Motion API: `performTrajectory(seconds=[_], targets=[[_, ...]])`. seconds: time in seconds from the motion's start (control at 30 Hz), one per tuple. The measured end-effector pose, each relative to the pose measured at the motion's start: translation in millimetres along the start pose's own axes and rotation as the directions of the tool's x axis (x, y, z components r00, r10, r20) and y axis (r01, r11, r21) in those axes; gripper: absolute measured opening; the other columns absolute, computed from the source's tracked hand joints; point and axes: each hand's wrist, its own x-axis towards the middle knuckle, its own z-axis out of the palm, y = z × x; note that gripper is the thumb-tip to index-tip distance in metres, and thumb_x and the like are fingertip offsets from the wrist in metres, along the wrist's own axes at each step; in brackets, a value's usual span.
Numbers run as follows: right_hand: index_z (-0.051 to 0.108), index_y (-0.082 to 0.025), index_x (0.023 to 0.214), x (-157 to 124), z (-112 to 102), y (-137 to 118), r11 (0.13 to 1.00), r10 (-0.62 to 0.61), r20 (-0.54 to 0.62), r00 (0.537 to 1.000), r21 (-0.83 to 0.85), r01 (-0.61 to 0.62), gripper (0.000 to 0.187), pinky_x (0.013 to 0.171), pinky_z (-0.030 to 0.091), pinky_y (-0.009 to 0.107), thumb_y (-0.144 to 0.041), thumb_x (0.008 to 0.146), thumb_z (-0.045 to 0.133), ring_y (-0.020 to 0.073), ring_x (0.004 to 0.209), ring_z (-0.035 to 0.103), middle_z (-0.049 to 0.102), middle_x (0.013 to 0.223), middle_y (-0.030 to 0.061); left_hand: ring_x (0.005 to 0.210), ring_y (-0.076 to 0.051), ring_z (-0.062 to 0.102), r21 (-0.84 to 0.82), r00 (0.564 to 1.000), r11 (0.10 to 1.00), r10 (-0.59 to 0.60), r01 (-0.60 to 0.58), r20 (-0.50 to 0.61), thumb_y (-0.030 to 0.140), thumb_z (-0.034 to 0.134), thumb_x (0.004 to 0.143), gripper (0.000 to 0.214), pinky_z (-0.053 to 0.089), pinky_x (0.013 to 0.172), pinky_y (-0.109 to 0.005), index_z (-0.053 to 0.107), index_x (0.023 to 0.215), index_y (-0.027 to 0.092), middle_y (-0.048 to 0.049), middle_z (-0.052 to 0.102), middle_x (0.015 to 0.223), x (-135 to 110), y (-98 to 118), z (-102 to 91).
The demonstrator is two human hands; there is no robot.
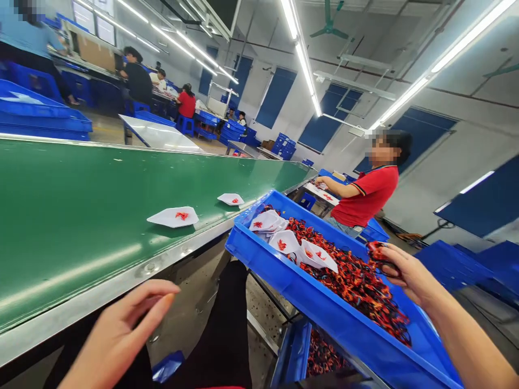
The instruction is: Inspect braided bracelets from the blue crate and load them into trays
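My right hand (pixel 409 273) is closed on a small bunch of red-and-black bands (pixel 377 253) over the right part of a blue crate (pixel 279 275). The crate holds a heap of the same bands (pixel 357 283) and several white paper trays (pixel 286 240) with red pieces in them. My left hand (pixel 121 337) hovers near the conveyor's metal edge, fingers loosely stretched, holding nothing. Two white trays (pixel 173 216) (pixel 231 199) with red pieces lie on the green conveyor belt (pixel 81 210).
A person in a red shirt (pixel 367 194) sits beyond the crate at the belt's side. A second blue crate (pixel 295 354) with bands sits below. Stacked blue crates (pixel 36 111) stand at the far left, with other people working at tables behind.
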Motion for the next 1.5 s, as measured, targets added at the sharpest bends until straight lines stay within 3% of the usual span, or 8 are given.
performTrajectory(seconds=[0.13,0.23,0.37,0.5,0.77,1.33,1.43,1.5], targets=[[0.055,-0.027,0.106,-55,82,-92,0.941,-0.181,0.279,0.943,0.327,0.084,0.037,0.032,0.020,0.016,-0.046,0.074,0.056,0.0064,0.038,0.034,0.055,0.066,0.0002,0.103,-0.028,0.056,-0.266,0.931,0.938,-0.123,0.222,0.344,0.044,0.059,0.079,0.033,0.049,0.085,-0.036,0.066,0.101,0.020,-0.0091,0.064,0.107,-13,6,38.0],[0.055,-0.027,0.105,-115,175,-145,0.830,-0.557,0.453,0.696,0.311,0.462,0.027,0.057,0.048,0.024,-0.024,0.078,0.051,0.0136,0.069,0.059,0.062,0.089,0.0026,0.101,-0.029,0.059,-0.485,0.837,0.724,-0.235,0.491,0.495,0.051,0.047,0.084,0.044,0.050,0.083,-0.043,0.061,0.112,0.020,-0.0117,0.064,0.108,-12,6,41.9],[0.054,-0.025,0.105,-179,278,-180,0.495,-0.773,0.564,0.291,0.249,0.833,0.033,0.066,0.052,0.031,-0.021,0.072,0.056,0.0192,0.082,0.061,0.058,0.104,0.0039,0.070,-0.022,0.064,-0.713,0.920,0.582,-0.278,0.391,0.277,0.039,0.051,0.085,0.029,0.053,0.067,-0.035,0.067,0.088,0.015,-0.0070,0.066,0.072,-2,3,11.0],[0.043,-0.027,0.124,-201,317,-195,0.410,-0.791,0.588,0.169,0.304,0.860,0.055,0.074,0.054,0.035,-0.030,0.074,0.064,0.0223,0.098,0.058,0.050,0.123,0.0057,0.067,-0.024,0.065,-0.814,0.941,0.516,-0.322,0.266,0.103,0.031,0.050,0.085,0.026,0.054,0.062,-0.036,0.065,0.073,0.014,-0.0085,0.066,0.066,2,-3,-33.8],[0.049,-0.027,0.119,-193,325,-182,0.585,-0.799,0.469,0.376,0.463,0.666,0.044,0.076,0.049,0.026,-0.015,0.078,0.058,0.0140,0.086,0.056,0.055,0.108,0.0027,0.087,-0.029,0.065,-0.885,0.960,0.430,-0.272,0.179,0.063,0.029,0.053,0.084,0.033,0.053,0.077,-0.044,0.059,0.112,0.013,-0.0152,0.066,0.100,2,-6,-60.5],[0.057,-0.022,0.090,-199,332,-156,0.642,-0.751,0.395,0.529,0.625,0.444,0.007,0.051,0.040,0.022,-0.025,0.085,0.053,0.0112,0.064,0.053,0.058,0.094,0.0036,0.085,-0.026,0.068,-0.874,0.949,0.462,-0.316,0.153,0.000,0.025,0.055,0.083,0.026,0.056,0.076,-0.040,0.060,0.105,0.011,-0.0161,0.068,0.096,-6,-4,-57.1],[0.055,-0.020,0.087,-201,335,-152,0.680,-0.632,0.518,0.576,0.727,0.093,0.013,0.046,0.035,0.020,-0.033,0.087,0.052,0.0082,0.053,0.044,0.054,0.073,-0.0006,0.082,-0.025,0.068,-0.869,0.942,0.472,-0.336,0.146,-0.024,0.023,0.057,0.082,0.024,0.057,0.073,-0.036,0.061,0.102,0.010,-0.0149,0.069,0.092,-8,-5,-57.4],[0.051,-0.020,0.083,-202,339,-150,0.589,-0.537,0.677,0.504,0.728,-0.351,0.019,0.037,0.026,0.017,-0.038,0.088,0.049,0.0054,0.043,0.031,0.044,0.063,-0.0047,0.086,-0.026,0.067,-0.868,0.940,0.473,-0.340,0.148,-0.025,0.023,0.057,0.082,0.024,0.058,0.072,-0.034,0.061,0.101,0.010,-0.0150,0.069,0.093,-9,-6,-58.2]])
